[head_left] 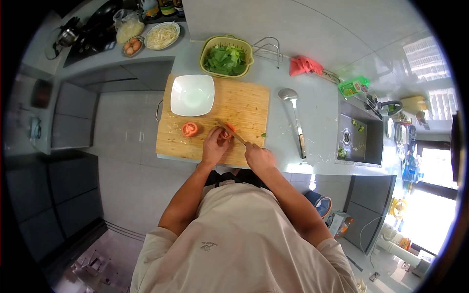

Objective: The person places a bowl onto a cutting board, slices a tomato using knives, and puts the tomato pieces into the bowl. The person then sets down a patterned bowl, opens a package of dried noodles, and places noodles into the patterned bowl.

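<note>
On the wooden cutting board, my left hand is closed on a piece of red tomato. My right hand grips the handle of a knife, whose blade lies across the tomato, close to my left fingertips. A tomato half rests cut side up on the board, left of my left hand. Behind it, near the board's back left, stands a white square bowl with nothing visible in it. Small green scraps and wet spots dot the board.
A yellow-green basket of leafy greens stands behind the board. To the right lie a ladle and a sink with green scraps. Eggs and a plate of sprouts stand at the back left.
</note>
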`<control>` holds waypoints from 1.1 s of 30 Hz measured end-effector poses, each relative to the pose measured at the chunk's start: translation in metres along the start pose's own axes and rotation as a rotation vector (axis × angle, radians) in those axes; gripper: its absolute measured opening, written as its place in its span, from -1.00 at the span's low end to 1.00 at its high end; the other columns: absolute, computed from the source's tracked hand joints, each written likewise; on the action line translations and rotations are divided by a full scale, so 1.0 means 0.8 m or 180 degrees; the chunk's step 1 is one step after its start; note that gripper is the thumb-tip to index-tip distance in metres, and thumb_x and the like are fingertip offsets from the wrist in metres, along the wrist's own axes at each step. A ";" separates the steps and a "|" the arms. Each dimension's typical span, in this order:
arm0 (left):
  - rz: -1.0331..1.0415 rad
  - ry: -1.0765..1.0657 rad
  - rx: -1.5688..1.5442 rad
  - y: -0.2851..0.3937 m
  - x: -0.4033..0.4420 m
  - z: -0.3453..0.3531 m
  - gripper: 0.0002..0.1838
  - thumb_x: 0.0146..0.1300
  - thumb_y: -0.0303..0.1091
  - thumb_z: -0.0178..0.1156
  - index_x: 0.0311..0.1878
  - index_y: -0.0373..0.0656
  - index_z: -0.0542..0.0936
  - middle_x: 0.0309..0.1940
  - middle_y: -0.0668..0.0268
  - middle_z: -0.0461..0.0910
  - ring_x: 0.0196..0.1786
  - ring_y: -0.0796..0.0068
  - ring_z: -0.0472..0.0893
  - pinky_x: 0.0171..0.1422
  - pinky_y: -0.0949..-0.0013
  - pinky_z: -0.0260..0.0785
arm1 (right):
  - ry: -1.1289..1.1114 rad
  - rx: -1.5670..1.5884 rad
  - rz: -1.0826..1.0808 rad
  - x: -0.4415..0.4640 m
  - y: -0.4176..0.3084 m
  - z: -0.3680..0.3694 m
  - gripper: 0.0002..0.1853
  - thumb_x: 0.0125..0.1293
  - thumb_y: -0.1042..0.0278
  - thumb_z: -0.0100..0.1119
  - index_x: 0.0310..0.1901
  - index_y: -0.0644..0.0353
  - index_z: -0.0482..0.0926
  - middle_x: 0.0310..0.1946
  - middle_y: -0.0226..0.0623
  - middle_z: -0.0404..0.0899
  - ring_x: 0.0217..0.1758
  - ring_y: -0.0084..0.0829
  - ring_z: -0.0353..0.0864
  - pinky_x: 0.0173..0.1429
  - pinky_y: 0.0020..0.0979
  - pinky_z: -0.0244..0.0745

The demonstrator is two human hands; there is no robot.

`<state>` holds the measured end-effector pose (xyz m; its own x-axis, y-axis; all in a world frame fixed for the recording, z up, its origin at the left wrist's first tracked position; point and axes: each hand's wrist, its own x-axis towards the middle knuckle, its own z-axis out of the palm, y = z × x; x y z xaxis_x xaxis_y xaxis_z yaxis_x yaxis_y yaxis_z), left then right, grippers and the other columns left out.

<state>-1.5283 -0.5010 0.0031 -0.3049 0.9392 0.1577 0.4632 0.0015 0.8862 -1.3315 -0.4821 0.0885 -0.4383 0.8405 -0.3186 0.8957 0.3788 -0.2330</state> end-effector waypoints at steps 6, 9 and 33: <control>0.0158 -0.0005 0.0130 -0.009 -0.003 -0.003 -0.52 0.11 -0.49 0.49 0.13 -0.33 0.64 0.11 0.02 0.64 -0.02 0.09 0.73 0.07 0.25 0.63 | 0.0082 0.0085 0.0023 -0.001 0.010 0.019 -0.85 0.41 0.38 0.03 -0.09 0.18 0.56 -0.24 -0.06 0.76 -0.23 0.06 0.79 -0.09 0.01 0.71; 0.0119 -0.0051 -0.0091 -0.011 -0.006 -0.005 -0.51 0.12 -0.49 0.49 0.15 -0.32 0.64 0.12 0.02 0.64 -0.01 0.10 0.74 0.06 0.28 0.64 | 0.0147 0.0240 0.0113 -0.014 0.028 0.013 -0.82 0.39 0.37 0.06 -0.06 0.18 0.58 -0.22 -0.06 0.77 -0.23 0.05 0.80 -0.05 0.00 0.70; -0.0007 -0.0210 -0.0005 -0.005 -0.004 -0.015 -0.57 0.14 -0.49 0.46 0.11 -0.29 0.66 0.03 0.05 0.68 -0.03 0.06 0.71 0.07 0.21 0.61 | -0.0002 0.0245 0.0155 0.004 -0.014 0.022 -0.83 0.42 0.37 -0.01 -0.13 0.19 0.57 -0.26 0.01 0.76 -0.26 0.11 0.77 -0.11 0.06 0.67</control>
<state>-1.5393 -0.5084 0.0043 -0.2502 0.9599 0.1269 0.4612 0.0030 0.8873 -1.3443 -0.4907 0.0743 -0.3945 0.8569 -0.3317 0.9075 0.3067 -0.2870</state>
